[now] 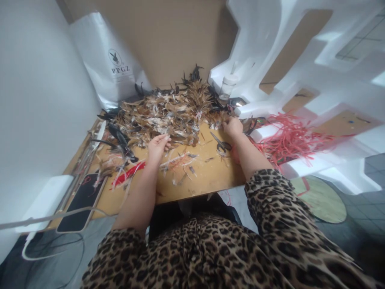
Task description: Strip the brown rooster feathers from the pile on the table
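A broad heap of brown, white and black feathers (162,112) covers the back of the wooden table. My left hand (158,147) is at the heap's front edge, thumb and fingertips pinched together; whatever is between them is too small to make out. Over on the right, my right hand (233,127) has its fingers closed on brown feathers at the heap's right end, and its fingertips are partly hidden. Dark-handled scissors (221,143) lie just below it on the table. A fuller bunch of brown feathers (198,98) stands up between and behind my hands.
Red strips (294,134) spill over white foam packing (261,52) at right. A silver bag (105,60) and a white-lidded jar (227,86) stand behind. A phone (82,202), a white power strip (49,200) and cables are at left. Scraps and red ribbon (129,174) lie in front.
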Tool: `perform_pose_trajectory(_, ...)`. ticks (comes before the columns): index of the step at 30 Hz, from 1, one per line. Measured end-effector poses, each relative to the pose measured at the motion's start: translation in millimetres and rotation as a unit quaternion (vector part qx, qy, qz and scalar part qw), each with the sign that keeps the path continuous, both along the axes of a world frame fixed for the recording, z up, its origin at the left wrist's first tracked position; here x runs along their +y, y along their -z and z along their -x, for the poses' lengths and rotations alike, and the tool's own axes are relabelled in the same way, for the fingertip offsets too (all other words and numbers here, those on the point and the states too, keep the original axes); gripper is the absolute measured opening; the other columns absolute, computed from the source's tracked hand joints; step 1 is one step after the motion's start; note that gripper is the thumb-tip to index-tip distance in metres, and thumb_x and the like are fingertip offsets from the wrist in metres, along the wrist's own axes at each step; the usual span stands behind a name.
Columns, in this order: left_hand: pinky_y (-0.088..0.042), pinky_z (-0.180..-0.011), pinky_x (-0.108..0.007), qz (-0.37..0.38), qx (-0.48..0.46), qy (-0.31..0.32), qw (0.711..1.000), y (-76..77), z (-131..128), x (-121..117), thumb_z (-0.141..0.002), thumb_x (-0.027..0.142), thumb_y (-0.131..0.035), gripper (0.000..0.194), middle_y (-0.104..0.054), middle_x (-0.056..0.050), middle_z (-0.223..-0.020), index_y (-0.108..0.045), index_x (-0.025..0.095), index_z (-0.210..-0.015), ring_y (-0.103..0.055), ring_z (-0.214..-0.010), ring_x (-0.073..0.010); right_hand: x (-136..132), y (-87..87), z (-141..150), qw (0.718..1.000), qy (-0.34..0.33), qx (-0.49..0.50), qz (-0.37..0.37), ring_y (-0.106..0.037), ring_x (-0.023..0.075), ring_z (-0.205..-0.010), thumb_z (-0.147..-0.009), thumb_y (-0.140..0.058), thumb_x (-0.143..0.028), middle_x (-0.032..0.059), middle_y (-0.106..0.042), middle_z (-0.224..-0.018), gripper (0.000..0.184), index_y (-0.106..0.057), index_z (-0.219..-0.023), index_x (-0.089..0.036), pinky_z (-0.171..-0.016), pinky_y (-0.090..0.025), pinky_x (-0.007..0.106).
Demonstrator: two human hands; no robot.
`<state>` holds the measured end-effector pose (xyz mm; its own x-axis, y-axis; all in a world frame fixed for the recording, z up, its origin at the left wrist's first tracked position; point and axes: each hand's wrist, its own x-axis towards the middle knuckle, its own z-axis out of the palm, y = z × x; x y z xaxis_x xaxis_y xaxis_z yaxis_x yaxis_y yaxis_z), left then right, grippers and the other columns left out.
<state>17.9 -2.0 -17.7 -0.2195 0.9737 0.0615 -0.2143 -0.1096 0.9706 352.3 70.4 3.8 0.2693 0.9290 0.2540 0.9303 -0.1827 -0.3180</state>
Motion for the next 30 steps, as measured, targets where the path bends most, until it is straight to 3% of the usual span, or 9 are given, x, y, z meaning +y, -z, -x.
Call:
perform_pose_trajectory(3, -0.038, -0.04, -0.016, 0.005, -0.029, -0.012, 1.0, 0.3, 5, 2, -0.06, 0.034, -0.072, 0.035, -0.068, -0.005, -0.074, -0.063, 0.012, -0.085, -0.056, -0.049, -0.0062, -1, -9.2, 0, 0.999, -0.005, 0.017, 0.047, -0.059, 0.024, -0.089, -0.075, -0.05, -0.029, 0.0144, -0.064, -0.095, 0.029, -0.067, -0.093, -0.015, -0.077, -0.044, 0.034)
perform_pose_trajectory(7, -0.038, -0.041, -0.015, 0.018, -0.078, -0.036, 0.996, -0.8, 11, 3, -0.059, 0.033, -0.073, 0.035, -0.068, -0.004, -0.071, -0.063, 0.012, -0.085, -0.055, -0.048, -0.0055, -8, -25.1, 11, 0.998, 0.009, 0.015, -0.063, -0.057, 0.0263, -0.093, -0.077, -0.048, -0.031, 0.0156, -0.062, -0.103, 0.032, -0.067, -0.097, -0.015, -0.08, -0.043, 0.038)
perform_pose_trajectory(10, -0.037, -0.04, -0.015, 0.021, -0.093, -0.047, 0.994, -1.4, 12, 3, -0.058, 0.032, -0.074, 0.034, -0.067, -0.003, -0.07, -0.063, 0.012, -0.084, -0.055, -0.047, -0.0054, -18, -35.2, 36, 0.989, -0.071, 0.015, -0.129, -0.053, 0.0264, -0.099, -0.078, -0.047, -0.028, 0.0127, -0.063, -0.103, 0.029, -0.068, -0.095, -0.017, -0.085, -0.04, 0.039)
perform_pose_trajectory(13, -0.037, -0.04, -0.015, 0.015, -0.088, -0.049, 0.995, -2.0, 13, 3, -0.059, 0.032, -0.073, 0.033, -0.067, -0.003, -0.069, -0.064, 0.012, -0.083, -0.054, -0.047, -0.0051, -27, -37.7, 73, 0.98, -0.165, 0.023, -0.105, -0.053, 0.0241, -0.095, -0.079, -0.046, -0.028, 0.0087, -0.065, -0.097, 0.026, -0.068, -0.089, -0.019, -0.084, -0.038, 0.038)
perform_pose_trajectory(16, -0.036, -0.039, -0.015, 0.006, -0.077, -0.052, 0.996, -3.1, 13, 3, -0.06, 0.032, -0.072, 0.031, -0.067, -0.003, -0.069, -0.064, 0.012, -0.082, -0.053, -0.046, -0.0048, -33, -32.9, 112, 0.969, -0.236, 0.015, -0.067, -0.052, 0.0237, -0.096, -0.079, -0.047, -0.028, 0.0056, -0.066, -0.097, 0.023, -0.068, -0.087, -0.021, -0.085, -0.036, 0.038)
perform_pose_trajectory(21, -0.034, -0.038, -0.015, -0.01, -0.035, -0.059, 0.998, -5.0, 12, 2, -0.062, 0.032, -0.07, 0.028, -0.067, -0.003, -0.069, -0.064, 0.012, -0.08, -0.05, -0.044, -0.0042, -30, -17.5, 155, 0.964, -0.264, -0.013, 0.004, -0.052, 0.0247, -0.097, -0.079, -0.048, -0.025, 0.0075, -0.066, -0.096, 0.023, -0.069, -0.085, -0.021, -0.084, -0.036, 0.039)
perform_pose_trajectory(26, -0.033, -0.037, -0.016, -0.023, 0.022, -0.044, 0.999, -7.3, 8, -1, -0.064, 0.034, -0.069, 0.027, -0.066, -0.005, -0.069, -0.064, 0.011, -0.078, -0.049, -0.043, -0.0045, -24, 0.8, 168, 0.969, -0.241, -0.042, 0.015, -0.051, 0.0267, -0.098, -0.078, -0.048, -0.024, 0.0108, -0.064, -0.1, 0.023, -0.069, -0.088, -0.019, -0.084, -0.035, 0.04)
perform_pose_trajectory(30, -0.034, -0.038, -0.016, -0.022, 0.048, -0.041, 0.998, -8.0, 5, -2, -0.064, 0.033, -0.068, 0.026, -0.066, -0.005, -0.069, -0.064, 0.011, -0.078, -0.049, -0.044, -0.0051, -26, 4.4, 164, 0.97, -0.241, -0.008, -0.02, -0.05, 0.025, -0.096, -0.081, -0.045, -0.023, 0.0087, -0.063, -0.096, 0.022, -0.067, -0.086, -0.02, -0.082, -0.034, 0.038)
